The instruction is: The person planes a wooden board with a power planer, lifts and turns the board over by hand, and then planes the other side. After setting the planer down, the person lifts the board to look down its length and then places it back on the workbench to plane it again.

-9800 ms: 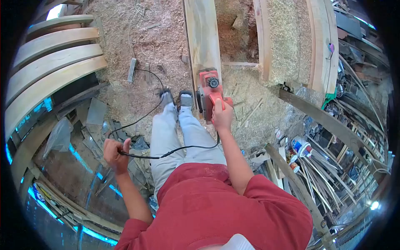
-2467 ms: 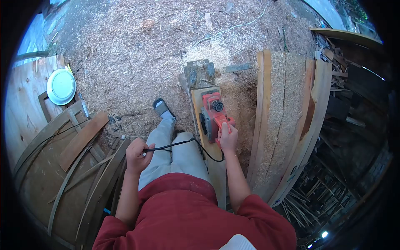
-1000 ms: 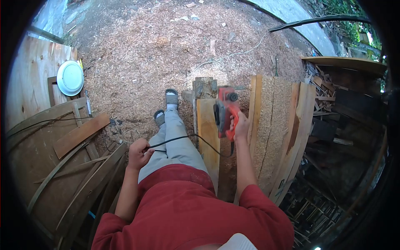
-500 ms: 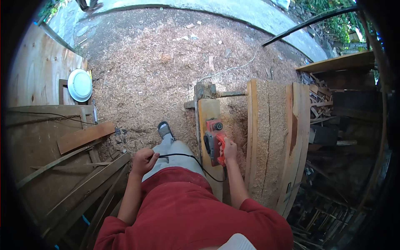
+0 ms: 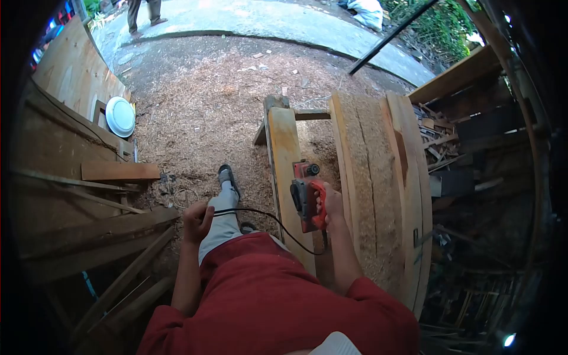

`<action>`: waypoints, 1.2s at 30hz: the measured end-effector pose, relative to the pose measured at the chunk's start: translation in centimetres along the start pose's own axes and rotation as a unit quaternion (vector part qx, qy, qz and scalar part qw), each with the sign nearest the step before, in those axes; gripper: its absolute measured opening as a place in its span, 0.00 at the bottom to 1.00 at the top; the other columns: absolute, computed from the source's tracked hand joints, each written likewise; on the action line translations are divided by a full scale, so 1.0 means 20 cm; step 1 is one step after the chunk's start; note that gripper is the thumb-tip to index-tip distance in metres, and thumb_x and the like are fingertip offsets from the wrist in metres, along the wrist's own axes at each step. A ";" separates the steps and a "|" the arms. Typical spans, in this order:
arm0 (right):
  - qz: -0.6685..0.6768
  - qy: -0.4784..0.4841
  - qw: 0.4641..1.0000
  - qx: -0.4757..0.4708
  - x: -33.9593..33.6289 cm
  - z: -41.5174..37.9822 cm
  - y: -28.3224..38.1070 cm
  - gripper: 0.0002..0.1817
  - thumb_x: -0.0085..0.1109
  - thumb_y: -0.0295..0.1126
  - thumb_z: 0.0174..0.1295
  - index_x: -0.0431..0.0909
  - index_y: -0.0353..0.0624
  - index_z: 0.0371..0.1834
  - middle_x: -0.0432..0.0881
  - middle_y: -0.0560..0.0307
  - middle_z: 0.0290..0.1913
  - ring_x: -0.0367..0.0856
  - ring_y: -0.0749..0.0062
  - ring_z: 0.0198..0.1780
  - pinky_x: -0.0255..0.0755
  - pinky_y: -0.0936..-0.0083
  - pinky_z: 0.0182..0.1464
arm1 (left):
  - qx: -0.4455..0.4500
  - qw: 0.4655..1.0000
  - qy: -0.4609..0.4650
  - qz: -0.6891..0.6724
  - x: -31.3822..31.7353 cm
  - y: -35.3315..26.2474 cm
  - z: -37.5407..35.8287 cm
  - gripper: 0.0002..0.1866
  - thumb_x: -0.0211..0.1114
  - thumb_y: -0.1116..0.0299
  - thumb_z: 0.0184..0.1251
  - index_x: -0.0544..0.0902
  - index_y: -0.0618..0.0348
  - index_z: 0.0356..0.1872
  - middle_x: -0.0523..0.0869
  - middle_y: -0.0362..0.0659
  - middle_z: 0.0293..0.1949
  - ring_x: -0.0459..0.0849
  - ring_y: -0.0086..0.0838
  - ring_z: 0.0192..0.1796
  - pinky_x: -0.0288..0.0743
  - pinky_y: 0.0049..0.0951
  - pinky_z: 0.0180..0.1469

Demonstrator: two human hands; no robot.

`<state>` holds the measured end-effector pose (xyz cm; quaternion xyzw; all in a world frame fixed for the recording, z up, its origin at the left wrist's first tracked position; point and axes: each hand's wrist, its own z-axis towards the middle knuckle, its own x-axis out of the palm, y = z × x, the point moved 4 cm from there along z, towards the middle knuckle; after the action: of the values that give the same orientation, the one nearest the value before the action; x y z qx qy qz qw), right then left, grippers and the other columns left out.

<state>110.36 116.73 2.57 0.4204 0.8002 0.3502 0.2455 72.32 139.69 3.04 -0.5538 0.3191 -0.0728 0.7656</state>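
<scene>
Gripping the red power planer [image 5: 305, 204] by its handle at one o'clock from the torso, the right hand [image 5: 334, 207] is well apart from the left hand [image 5: 197, 221], closed around the black cord [image 5: 251, 209] at ten o'clock. The planer overlaps the long board [image 5: 284, 133], though whether they touch is hard to tell.

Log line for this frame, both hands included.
left hand: holding black cord | right hand: gripping red planer | planer position: overlaps board in view, contact unclear
</scene>
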 end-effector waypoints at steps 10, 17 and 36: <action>0.018 -0.107 0.994 -0.015 -0.81 -0.91 -0.56 0.25 0.54 0.57 0.74 0.80 0.48 0.29 0.73 0.66 0.18 0.69 0.78 0.15 0.64 0.77 0.17 | 0.082 0.992 0.091 0.038 -0.17 -0.40 -0.85 0.16 0.69 0.63 0.73 0.79 0.63 0.28 0.74 0.49 0.24 0.76 0.44 0.29 0.70 0.41 0.34; 0.201 -0.161 0.966 -0.037 -1.28 -1.65 -1.33 0.27 0.57 0.60 0.73 0.76 0.46 0.30 0.72 0.66 0.21 0.70 0.77 0.17 0.65 0.78 0.18 | 0.094 0.981 0.167 0.030 -0.42 -0.48 -1.42 0.14 0.70 0.62 0.72 0.80 0.61 0.32 0.77 0.47 0.27 0.78 0.40 0.32 0.73 0.39 0.37; 0.357 -0.233 0.899 0.104 -2.24 -3.62 -2.96 0.25 0.49 0.62 0.74 0.73 0.54 0.32 0.70 0.70 0.23 0.67 0.78 0.21 0.64 0.78 0.22 | 0.057 0.975 0.183 0.110 -0.91 -0.90 -3.35 0.13 0.75 0.62 0.67 0.85 0.60 0.33 0.82 0.47 0.26 0.84 0.37 0.29 0.77 0.38 0.35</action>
<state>54.61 29.56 7.49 0.7704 0.5486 0.2212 0.2379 24.27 87.64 14.27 -0.4479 0.5081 -0.1060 0.7280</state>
